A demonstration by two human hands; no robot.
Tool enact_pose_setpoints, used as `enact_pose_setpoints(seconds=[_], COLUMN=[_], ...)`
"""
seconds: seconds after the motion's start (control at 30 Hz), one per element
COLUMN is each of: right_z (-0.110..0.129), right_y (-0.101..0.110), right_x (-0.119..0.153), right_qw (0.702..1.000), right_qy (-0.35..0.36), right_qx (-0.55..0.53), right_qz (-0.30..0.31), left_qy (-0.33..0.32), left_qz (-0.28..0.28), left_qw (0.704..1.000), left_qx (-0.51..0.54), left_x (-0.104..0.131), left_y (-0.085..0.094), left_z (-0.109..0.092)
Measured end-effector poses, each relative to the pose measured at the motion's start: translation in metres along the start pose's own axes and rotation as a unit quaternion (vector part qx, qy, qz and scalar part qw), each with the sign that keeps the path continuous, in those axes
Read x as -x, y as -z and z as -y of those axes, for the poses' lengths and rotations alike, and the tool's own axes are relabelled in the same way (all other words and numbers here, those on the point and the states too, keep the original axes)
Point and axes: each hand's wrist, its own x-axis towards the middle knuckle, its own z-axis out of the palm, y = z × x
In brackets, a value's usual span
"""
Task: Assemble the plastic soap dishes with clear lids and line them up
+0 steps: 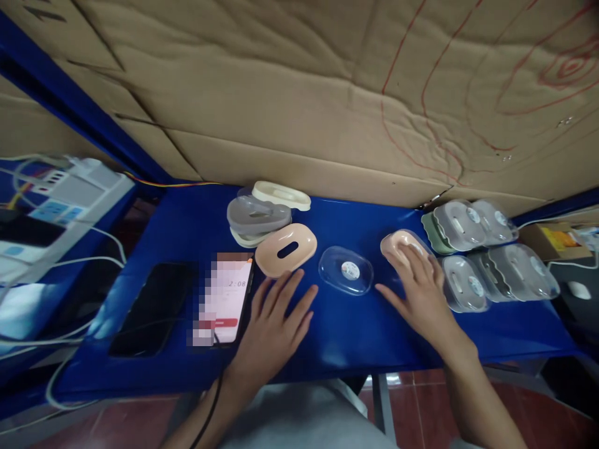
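Observation:
My left hand (pixel 276 321) lies palm down with fingers spread, its fingertips just below a peach oval tray with a dark slot (pixel 303 242). To the right of that tray, a clear plastic lid with a round label (pixel 334 274) rests on the blue table. My right hand (pixel 421 296) is stretched over a peach oval dish (pixel 395 240); its fingers lie on the dish and partly hide it, while the thumb points out to the left, apart from it. The right fingers are extended, not wrapped around the dish.
Behind the peach tray are stacked translucent pieces (pixel 243 215) and a cream dish (pixel 285 196). Several lidded soap dishes (pixel 461 224) stand at the right. A lit phone (pixel 229 299) and a dark phone (pixel 147 312) lie at left, near cables and a power strip (pixel 88 187). Cardboard (pixel 281 93) rises behind.

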Motion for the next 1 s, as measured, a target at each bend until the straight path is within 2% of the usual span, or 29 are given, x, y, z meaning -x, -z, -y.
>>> enact_pose_setpoints(seconds=[0.07, 0.13, 0.23, 0.33, 0.43, 0.5, 0.6, 0.73, 0.87, 1.0], right_z=[-0.023, -0.044, -0.056, -0.033, 0.015, 0.043, 0.060, 0.041, 0.015, 0.004], right_y=[-0.007, -0.014, -0.021, -0.021, -0.022, -0.026, -0.037, -0.052, -0.066, -0.066], right_x=[0.012, 0.014, 0.003, -0.016, -0.027, -0.027, -0.025, -0.025, -0.028, -0.030], right_qw=[0.998, 0.996, 0.994, 0.992, 0.997, 0.989, 0.982, 0.989, 0.988, 0.993], right_qy=[-0.054, -0.067, -0.076, -0.054, 0.068, 0.143, 0.172, 0.116, 0.085, 0.064], right_qx=[0.037, 0.050, 0.077, 0.107, 0.029, -0.033, -0.074, -0.095, -0.130, -0.101], right_qz=[-0.017, -0.014, -0.019, -0.040, -0.004, 0.028, 0.033, 0.009, 0.014, 0.003], left_qy=[-0.028, -0.042, -0.043, 0.010, 0.086, 0.117, 0.131, 0.119, 0.106, 0.086], left_qz=[0.017, 0.030, 0.037, 0.029, 0.031, 0.036, 0.032, 0.013, 0.017, 0.023], left_qw=[0.999, 0.998, 0.998, 1.000, 0.995, 0.991, 0.990, 0.992, 0.994, 0.996], left_qx=[0.014, 0.025, 0.027, -0.001, -0.035, -0.046, -0.046, -0.035, -0.021, -0.009], left_x=[-0.002, -0.004, -0.006, -0.007, -0.006, -0.005, -0.005, -0.009, -0.012, 0.000], left_y=[-0.002, -0.003, 0.000, 0.007, 0.010, 0.008, 0.000, -0.008, -0.010, -0.008], left_z=[-0.008, -0.013, -0.015, -0.009, -0.001, 0.005, 0.011, 0.013, 0.011, 0.005])
